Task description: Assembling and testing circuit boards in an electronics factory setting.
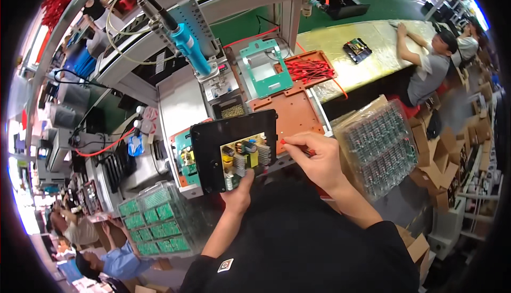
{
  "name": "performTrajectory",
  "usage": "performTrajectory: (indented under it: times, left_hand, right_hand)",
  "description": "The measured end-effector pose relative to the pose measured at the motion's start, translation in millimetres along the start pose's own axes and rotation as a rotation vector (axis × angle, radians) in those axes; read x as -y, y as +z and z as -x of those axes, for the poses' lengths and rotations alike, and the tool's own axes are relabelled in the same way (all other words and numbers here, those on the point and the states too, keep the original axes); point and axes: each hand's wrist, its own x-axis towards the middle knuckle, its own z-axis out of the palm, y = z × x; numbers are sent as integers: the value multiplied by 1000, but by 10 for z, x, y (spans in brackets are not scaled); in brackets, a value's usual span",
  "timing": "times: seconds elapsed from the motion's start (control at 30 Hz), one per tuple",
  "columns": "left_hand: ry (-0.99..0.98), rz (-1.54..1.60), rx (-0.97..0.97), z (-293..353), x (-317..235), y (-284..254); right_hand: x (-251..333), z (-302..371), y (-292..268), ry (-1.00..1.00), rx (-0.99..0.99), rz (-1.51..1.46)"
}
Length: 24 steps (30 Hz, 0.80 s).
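My left hand grips the lower edge of a black plastic housing, thumb on top, and holds it tilted up. Set in the housing is a circuit board with yellow, grey and black components. At the housing's right edge, my right hand is closed in a pinch on a small red wire. Its red tip shows past the fingertips, and most of it is hidden in the hand. Beyond the hands lies an orange tray, with a bundle of red wires in its far compartment.
A blue cylindrical screwdriver unit stands over the bench beside a teal fixture. A bin of small brass-coloured parts sits behind the housing. Stacked trays of circuit boards are at right and left. Other people work nearby.
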Motion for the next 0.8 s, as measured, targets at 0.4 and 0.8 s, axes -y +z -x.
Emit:
performTrajectory:
  times: [0.4, 0.8]
  left_hand:
    - [273, -381, 61, 213, -15, -26]
    - [-250, -378, 376, 221, 315, -466]
  right_hand:
    - [-71, -95, 45, -88, 106, 56]
    - [-59, 37, 163, -180, 117, 102]
